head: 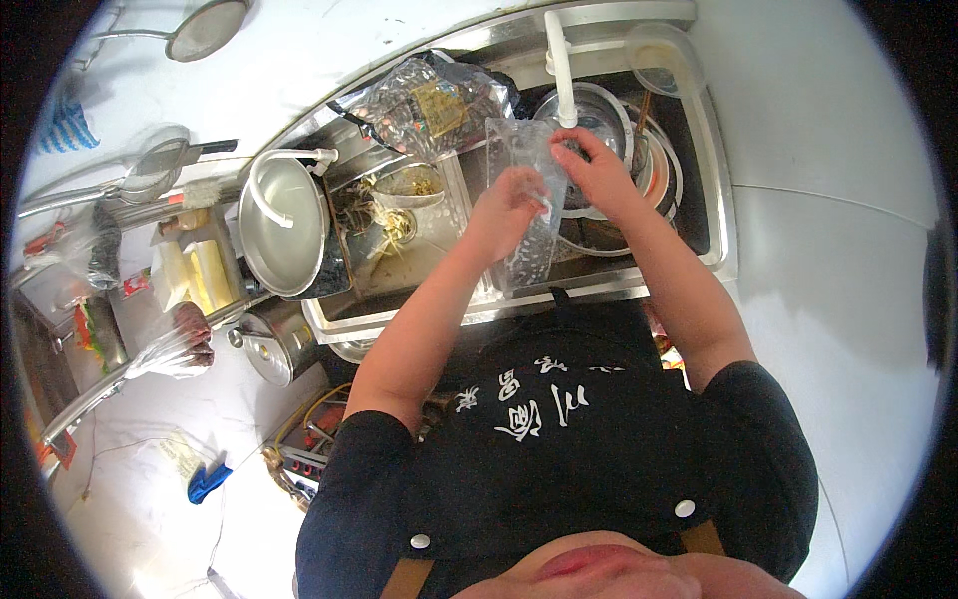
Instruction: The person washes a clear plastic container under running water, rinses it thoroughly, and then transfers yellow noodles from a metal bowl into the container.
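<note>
A clear rectangular plastic container [526, 146], wet with drops, is tilted over the divider of the double sink. My right hand [599, 176] grips its upper right edge, just below a white faucet spout [563, 82]. Against the container's middle, my left hand [509, 210] has its fingers curled; whether they pinch the plastic is hidden. Behind my right hand, a metal bowl [595, 105] sits on stacked dishes in the right basin. Vegetable scraps [393, 228] lie around the drain of the left basin [430, 258].
A crumpled plastic bag [434, 105] lies along the sink's back edge. At the left stands a round metal basin of cloudy water [281, 224] under a second white faucet [262, 168]. A translucent tub [662, 60] occupies the far right corner. Below left is a lidded metal pot [273, 352].
</note>
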Motion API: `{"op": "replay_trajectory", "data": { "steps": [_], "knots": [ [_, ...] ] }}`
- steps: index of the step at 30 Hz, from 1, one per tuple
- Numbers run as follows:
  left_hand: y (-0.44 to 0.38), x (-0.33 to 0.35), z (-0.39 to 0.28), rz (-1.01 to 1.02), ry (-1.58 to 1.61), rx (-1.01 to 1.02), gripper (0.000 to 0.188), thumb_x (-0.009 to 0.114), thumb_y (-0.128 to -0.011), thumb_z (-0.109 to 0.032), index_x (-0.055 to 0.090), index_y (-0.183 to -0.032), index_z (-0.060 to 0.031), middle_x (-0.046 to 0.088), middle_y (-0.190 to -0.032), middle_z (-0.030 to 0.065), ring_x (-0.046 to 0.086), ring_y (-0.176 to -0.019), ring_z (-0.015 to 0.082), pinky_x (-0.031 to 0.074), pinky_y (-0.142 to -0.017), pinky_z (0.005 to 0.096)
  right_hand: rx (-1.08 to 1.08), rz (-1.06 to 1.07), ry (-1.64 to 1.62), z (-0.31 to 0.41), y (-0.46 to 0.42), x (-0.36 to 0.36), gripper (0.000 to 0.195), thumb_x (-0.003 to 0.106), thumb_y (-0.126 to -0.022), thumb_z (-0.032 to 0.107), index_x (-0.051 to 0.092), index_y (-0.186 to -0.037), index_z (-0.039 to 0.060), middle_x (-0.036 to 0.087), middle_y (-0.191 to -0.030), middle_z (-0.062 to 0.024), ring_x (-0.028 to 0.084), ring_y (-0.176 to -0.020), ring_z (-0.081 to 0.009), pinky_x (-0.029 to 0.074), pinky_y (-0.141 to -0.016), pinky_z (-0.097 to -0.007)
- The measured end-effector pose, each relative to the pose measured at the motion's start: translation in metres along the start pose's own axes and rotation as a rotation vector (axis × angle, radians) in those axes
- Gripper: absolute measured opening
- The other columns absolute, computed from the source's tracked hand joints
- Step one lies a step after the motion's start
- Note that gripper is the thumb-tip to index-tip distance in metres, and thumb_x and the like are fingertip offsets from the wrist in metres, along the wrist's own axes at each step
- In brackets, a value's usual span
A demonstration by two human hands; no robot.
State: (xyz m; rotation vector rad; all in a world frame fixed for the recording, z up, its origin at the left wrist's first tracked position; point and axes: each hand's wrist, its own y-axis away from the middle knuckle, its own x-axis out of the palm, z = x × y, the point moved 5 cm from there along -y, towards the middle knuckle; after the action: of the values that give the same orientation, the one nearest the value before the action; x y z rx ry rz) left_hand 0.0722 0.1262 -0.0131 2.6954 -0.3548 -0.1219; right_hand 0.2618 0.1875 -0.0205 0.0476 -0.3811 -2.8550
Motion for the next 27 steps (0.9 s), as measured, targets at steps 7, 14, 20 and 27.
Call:
{"op": "replay_trajectory", "data": {
  "steps": [7, 14, 20, 27],
  "knots": [
    [0.015, 0.011, -0.053, -0.102, 0.435, -0.123, 0.042, 0.045, -0.115, -0.033, 0.062, -0.133, 0.0004, 0.073, -0.12, 0.0132, 0.073, -0.11, 0.0253, 0.057, -0.097, 0.0406, -0.425, 0.077, 0.455, 0.054, 0.059, -0.003, 0.033, 0.071, -0.101, 0.032, 0.072, -0.13, 0.0161, 0.06, -0.102, -0.0131, 0.063, -0.097, -0.0356, 0.053, -0.088, -0.0438],
    [0.025, -0.002, -0.058, -0.301, -0.478, 0.227, 0.038, 0.044, -0.114, -0.027, 0.063, -0.124, 0.0038, 0.075, -0.109, 0.0194, 0.074, -0.103, 0.0253, 0.057, -0.093, 0.0376, -0.616, -0.066, 0.689, 0.108, 0.075, 0.026, 0.029, 0.066, -0.1, 0.022, 0.07, -0.124, 0.0065, 0.068, -0.107, -0.0169, 0.066, -0.101, -0.0379, 0.055, -0.086, -0.0503],
    [0.031, 0.031, -0.048, -0.192, -0.096, -0.184, 0.033, 0.05, -0.108, -0.021, 0.063, -0.122, 0.0062, 0.074, -0.105, 0.0193, 0.072, -0.099, 0.025, 0.056, -0.087, 0.0375, -0.389, -0.019, 0.879, 0.073, -0.012, 0.036, 0.023, 0.063, -0.099, 0.015, 0.066, -0.12, 0.0058, 0.07, -0.109, -0.0178, 0.067, -0.104, -0.0414, 0.053, -0.093, -0.0522],
    [0.048, 0.014, -0.007, -0.381, 0.192, -0.086, 0.025, 0.046, -0.108, -0.017, 0.056, -0.12, 0.0023, 0.076, -0.1, 0.0214, 0.074, -0.088, 0.0279, 0.058, -0.085, 0.0381, -0.419, 0.093, 0.756, 0.05, 0.045, 0.056, 0.026, 0.055, -0.106, 0.022, 0.067, -0.121, 0.0044, 0.07, -0.112, -0.0209, 0.067, -0.108, -0.0432, 0.054, -0.092, -0.0528]
  ]
}}
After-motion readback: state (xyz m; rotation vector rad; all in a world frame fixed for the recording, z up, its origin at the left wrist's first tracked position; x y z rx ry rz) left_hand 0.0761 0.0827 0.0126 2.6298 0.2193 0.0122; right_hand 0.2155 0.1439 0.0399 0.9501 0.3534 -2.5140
